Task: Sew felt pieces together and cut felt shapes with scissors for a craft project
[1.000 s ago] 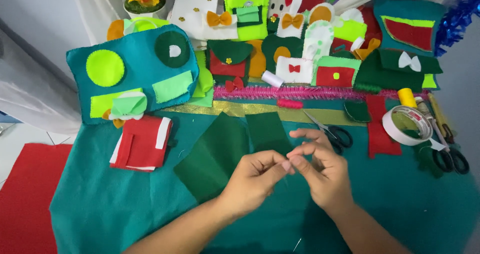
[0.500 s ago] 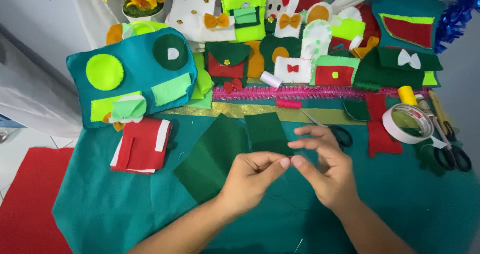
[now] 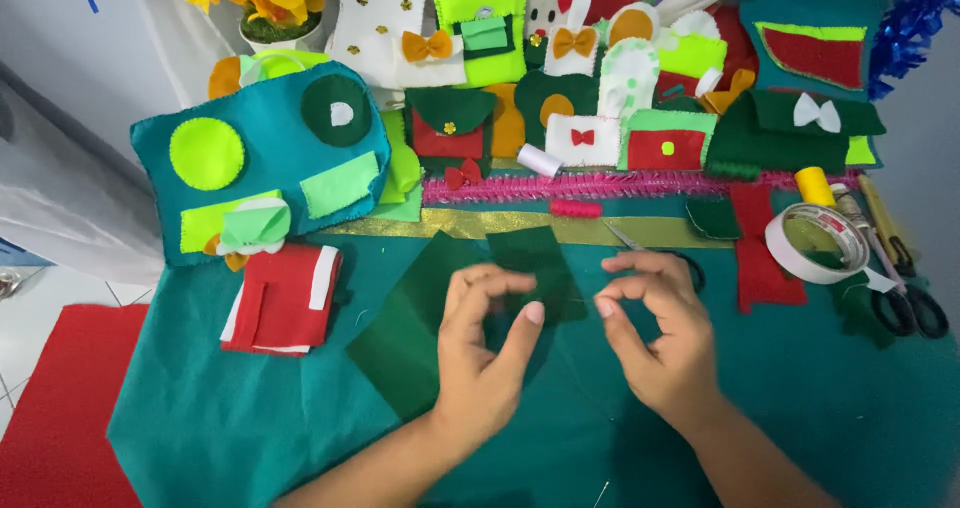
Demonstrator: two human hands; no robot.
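Pinching thumb and forefinger together on each side, we are holding our left hand (image 3: pixel 480 353) and right hand (image 3: pixel 655 333) a little apart over the teal felt sheet (image 3: pixel 250 428), and something very fine, a thread by the look of it (image 3: pixel 570 301), is running between the two pinches; it is too thin for us to be sure. The other fingers of both hands are curling loosely, closed on nothing that we can make out.

Just beneath and behind our fingertips, dark green felt pieces (image 3: pixel 420 308) are lying flat on the teal sheet, a smaller square overlapping a larger one. Black-handled scissors (image 3: pixel 640 243) are peeking out just past our right hand, blades pointing left.

Over to the left, we are seeing a red and white felt pouch (image 3: pixel 285 298), and behind it a big teal felt bag (image 3: pixel 260 158) with lime green circles and patches. A gold ribbon (image 3: pixel 470 226) and a pink fuzzy trim (image 3: pixel 600 183) are running across the table beyond the green pieces.

Off to the right, a roll of white tape (image 3: pixel 815 243) is sitting near a yellow spool (image 3: pixel 815 183), with a second pair of scissors (image 3: pixel 910 308) at the edge. Along the back, a row of small felt purses (image 3: pixel 560 98) with bows is crowding the table.
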